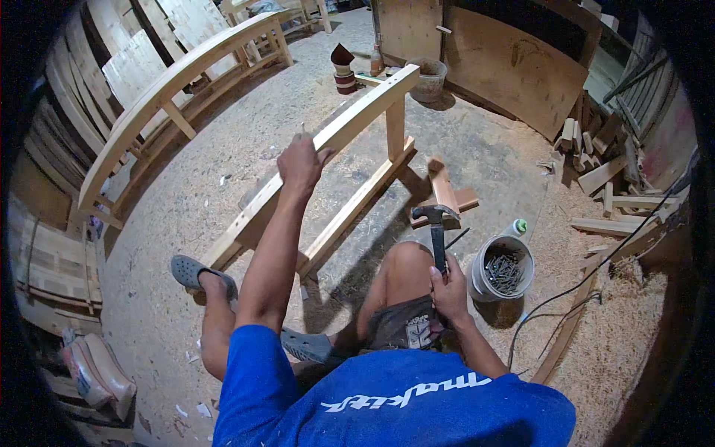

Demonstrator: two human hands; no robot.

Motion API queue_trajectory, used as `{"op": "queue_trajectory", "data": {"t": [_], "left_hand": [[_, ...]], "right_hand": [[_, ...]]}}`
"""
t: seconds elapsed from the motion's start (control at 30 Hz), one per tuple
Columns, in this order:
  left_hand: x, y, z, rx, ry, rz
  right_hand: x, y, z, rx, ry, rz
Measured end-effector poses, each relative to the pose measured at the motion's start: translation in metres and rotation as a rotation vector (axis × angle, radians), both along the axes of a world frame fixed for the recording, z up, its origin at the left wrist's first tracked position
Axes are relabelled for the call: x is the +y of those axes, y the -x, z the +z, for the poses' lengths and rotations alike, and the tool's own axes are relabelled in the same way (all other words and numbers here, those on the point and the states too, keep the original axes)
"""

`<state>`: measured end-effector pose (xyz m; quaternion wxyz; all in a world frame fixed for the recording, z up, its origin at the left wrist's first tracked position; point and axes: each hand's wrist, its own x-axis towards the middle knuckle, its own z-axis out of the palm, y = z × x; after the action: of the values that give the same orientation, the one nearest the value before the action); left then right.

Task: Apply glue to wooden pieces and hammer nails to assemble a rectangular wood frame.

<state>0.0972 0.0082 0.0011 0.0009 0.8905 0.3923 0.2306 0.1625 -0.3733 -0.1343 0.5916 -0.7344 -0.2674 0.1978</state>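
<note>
A pale wooden frame point(365, 104) lies across the floor in front of me, its long top beam running from lower left to upper right. My left hand point(300, 165) is closed over the middle of this beam, thumb on the near side. A tiny light tip shows above its fingers, too small to name. In my right hand point(449, 292) is a claw hammer point(438, 235), held upright by its dark handle above my right knee. Just right of it stands a white bucket point(484, 287) holding many grey nails point(504, 271). A thin dark rod point(457, 238) shows beside the hammer handle.
A small wooden piece point(441, 182) lies beyond the hammer. A longer wooden frame point(160, 93) stands at the left, before leaning boards. Scrap wood point(596, 149) is piled at the right, near a black cable point(573, 279) and sawdust. A pail point(428, 80) stands at the back.
</note>
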Motion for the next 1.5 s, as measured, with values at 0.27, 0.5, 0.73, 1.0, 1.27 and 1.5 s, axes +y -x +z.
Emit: {"op": "queue_trajectory", "data": {"t": [0.27,0.5,0.73,1.0,1.27,1.5], "left_hand": [[0.008,0.064,-0.012,-0.518,-0.035,-0.170],[-0.032,0.186,-0.028,-0.968,0.102,-0.095],[-0.035,0.224,-0.025,-0.757,-0.007,0.084],[-0.038,0.236,-0.030,-0.733,0.069,-0.046],[-0.041,0.246,-0.026,-0.633,0.206,-0.047],[-0.049,0.246,-0.024,-0.641,0.236,-0.062]], "right_hand": [[-0.011,-0.008,0.006,-0.151,0.181,-0.090],[0.045,-0.008,0.031,-0.257,0.026,0.027],[0.116,0.023,0.108,-0.145,0.031,0.270],[0.160,0.052,0.145,-0.353,0.019,0.446],[0.167,0.057,0.146,-0.340,-0.014,0.555],[0.169,0.064,0.192,-0.538,-0.154,0.608]]}}
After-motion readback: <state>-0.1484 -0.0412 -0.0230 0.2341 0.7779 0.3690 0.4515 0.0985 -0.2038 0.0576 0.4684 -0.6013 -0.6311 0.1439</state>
